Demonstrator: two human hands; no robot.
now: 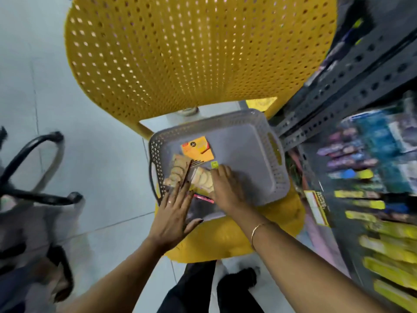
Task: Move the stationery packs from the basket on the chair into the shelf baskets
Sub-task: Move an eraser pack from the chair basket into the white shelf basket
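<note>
nearly emptied basket (252,132) on the yellow chair (198,53), few packs left.

left hand (171,213) flat, fingers (184,188) together, against the clear packs (180,170); right hand (225,186) fingers curled over them, grip unclear; orange pack (198,149) just beyond fingertips; shelf (372,166) right, blurred.

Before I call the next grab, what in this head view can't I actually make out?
- Head view: the packs under the right hand are covered by it; count and grip unclear.
- The left hand hides the near corner of the grey basket.
- The shelf goods on the right are motion-blurred; no shelf basket can be told apart.
- Print on the orange pack is too small.
</note>
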